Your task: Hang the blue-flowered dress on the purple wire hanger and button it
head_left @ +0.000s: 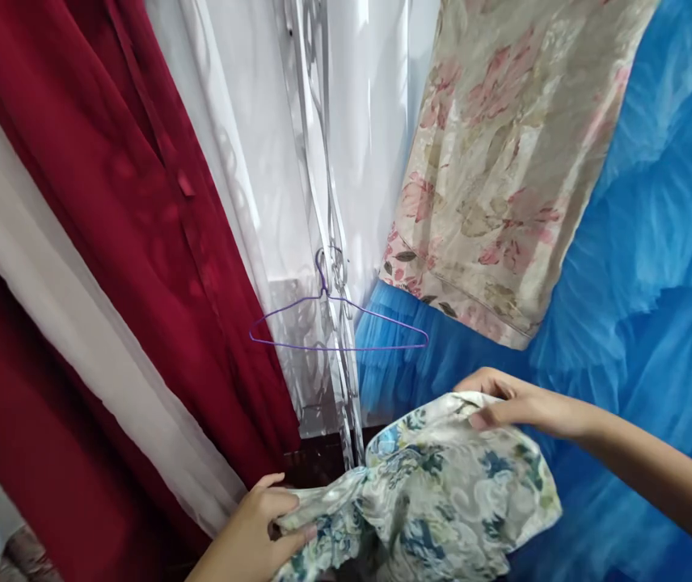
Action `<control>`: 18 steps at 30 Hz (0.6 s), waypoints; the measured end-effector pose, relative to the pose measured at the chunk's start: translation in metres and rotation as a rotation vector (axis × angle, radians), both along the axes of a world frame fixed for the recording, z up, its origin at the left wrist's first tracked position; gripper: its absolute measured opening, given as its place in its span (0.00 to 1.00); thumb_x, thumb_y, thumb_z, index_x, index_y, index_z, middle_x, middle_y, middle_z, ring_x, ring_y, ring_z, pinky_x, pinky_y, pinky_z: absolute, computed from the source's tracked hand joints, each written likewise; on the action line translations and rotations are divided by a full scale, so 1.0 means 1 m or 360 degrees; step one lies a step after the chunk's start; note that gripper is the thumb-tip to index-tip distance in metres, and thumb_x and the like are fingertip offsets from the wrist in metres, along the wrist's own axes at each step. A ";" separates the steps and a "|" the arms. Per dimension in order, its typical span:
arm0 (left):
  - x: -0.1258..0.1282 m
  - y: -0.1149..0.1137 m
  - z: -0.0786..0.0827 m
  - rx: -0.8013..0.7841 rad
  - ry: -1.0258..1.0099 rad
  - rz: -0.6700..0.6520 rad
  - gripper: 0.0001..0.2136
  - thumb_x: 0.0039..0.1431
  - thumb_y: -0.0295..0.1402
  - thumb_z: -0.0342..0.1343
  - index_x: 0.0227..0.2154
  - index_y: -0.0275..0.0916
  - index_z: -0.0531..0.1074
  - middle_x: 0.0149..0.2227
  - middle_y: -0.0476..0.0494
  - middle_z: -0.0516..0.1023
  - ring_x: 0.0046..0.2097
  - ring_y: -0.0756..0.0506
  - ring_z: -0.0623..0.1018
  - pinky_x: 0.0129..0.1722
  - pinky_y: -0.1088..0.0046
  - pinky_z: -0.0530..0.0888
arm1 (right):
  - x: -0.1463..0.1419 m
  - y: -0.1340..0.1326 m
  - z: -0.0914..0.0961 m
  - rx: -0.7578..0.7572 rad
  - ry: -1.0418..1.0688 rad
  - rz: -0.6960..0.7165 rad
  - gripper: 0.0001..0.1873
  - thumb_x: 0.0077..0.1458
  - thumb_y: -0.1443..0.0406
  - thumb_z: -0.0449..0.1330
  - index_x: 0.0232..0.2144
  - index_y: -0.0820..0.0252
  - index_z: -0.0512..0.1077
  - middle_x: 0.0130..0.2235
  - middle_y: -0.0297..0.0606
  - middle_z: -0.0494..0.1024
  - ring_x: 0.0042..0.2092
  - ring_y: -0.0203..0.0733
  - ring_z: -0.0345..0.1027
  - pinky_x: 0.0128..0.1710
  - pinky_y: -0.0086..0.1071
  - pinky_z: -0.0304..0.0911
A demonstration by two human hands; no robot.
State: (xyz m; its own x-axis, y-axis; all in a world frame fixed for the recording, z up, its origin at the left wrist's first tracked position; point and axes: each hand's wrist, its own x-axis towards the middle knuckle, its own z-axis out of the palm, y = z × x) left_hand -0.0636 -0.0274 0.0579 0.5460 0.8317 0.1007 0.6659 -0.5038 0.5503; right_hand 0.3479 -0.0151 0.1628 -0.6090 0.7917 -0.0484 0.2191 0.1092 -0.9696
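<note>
A cloth with a blue and green flower print (431,493) is bunched up low in the middle. My left hand (261,529) is closed on its lower left edge. My right hand (516,404) reaches in from the right and pinches the cloth's upper edge. Just above the cloth an empty purple wire hanger (339,327) hangs from a thin metal fitting (331,242).
Dark red fabric (140,242) and white fabric (36,275) hang on the left. A sheer white curtain (358,121) fills the middle. A beige garment with pink flowers (504,162) hangs at upper right over blue tulle (655,323).
</note>
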 end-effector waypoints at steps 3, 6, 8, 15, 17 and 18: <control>0.008 -0.010 0.026 0.0138 -0.0050 -0.0018 0.13 0.63 0.39 0.55 0.24 0.40 0.70 0.26 0.48 0.74 0.34 0.45 0.75 0.55 0.63 0.70 | 0.021 0.049 0.021 0.0404 -0.0257 -0.0298 0.15 0.50 0.58 0.65 0.22 0.62 0.68 0.23 0.29 0.64 0.25 0.33 0.55 0.25 0.28 0.46; 0.040 -0.032 0.051 0.0262 -0.0214 -0.0150 0.12 0.63 0.36 0.54 0.24 0.40 0.66 0.27 0.46 0.71 0.37 0.44 0.73 0.46 0.67 0.72 | 0.030 0.099 0.033 0.0465 -0.0298 -0.0390 0.12 0.45 0.59 0.65 0.20 0.61 0.69 0.22 0.29 0.64 0.25 0.34 0.55 0.26 0.29 0.47; 0.061 -0.046 0.061 0.0295 -0.0269 -0.0222 0.12 0.61 0.38 0.57 0.24 0.40 0.66 0.28 0.46 0.71 0.38 0.43 0.73 0.44 0.67 0.71 | 0.026 0.127 0.037 0.0382 -0.0254 -0.0435 0.11 0.42 0.61 0.65 0.17 0.61 0.69 0.21 0.29 0.65 0.25 0.34 0.55 0.26 0.30 0.49; 0.042 -0.052 0.056 0.0092 -0.0500 0.0109 0.11 0.65 0.39 0.52 0.31 0.39 0.72 0.34 0.43 0.74 0.38 0.43 0.74 0.39 0.70 0.71 | -0.030 0.165 0.035 0.0223 -0.0095 -0.0375 0.12 0.47 0.57 0.67 0.26 0.61 0.74 0.24 0.31 0.72 0.26 0.36 0.64 0.25 0.28 0.56; 0.020 -0.049 0.046 0.0036 -0.0549 0.0375 0.12 0.65 0.42 0.52 0.38 0.39 0.74 0.39 0.41 0.77 0.41 0.42 0.76 0.41 0.69 0.72 | -0.041 0.163 0.032 0.0123 0.0044 -0.0314 0.13 0.48 0.58 0.68 0.33 0.60 0.76 0.28 0.32 0.75 0.27 0.36 0.67 0.26 0.28 0.60; 0.009 -0.047 0.042 0.0034 -0.0551 0.0475 0.13 0.65 0.43 0.52 0.41 0.38 0.75 0.40 0.41 0.77 0.42 0.41 0.76 0.43 0.68 0.73 | -0.044 0.160 0.031 0.0047 0.0137 -0.0275 0.15 0.48 0.59 0.69 0.38 0.59 0.77 0.30 0.33 0.77 0.29 0.37 0.70 0.27 0.27 0.63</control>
State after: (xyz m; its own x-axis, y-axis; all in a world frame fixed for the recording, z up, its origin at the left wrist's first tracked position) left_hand -0.0542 -0.0746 0.0995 0.2136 0.9433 0.2541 0.5622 -0.3314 0.7577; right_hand 0.3035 0.1449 0.1938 -0.4648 0.8851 0.0228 0.1537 0.1060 -0.9824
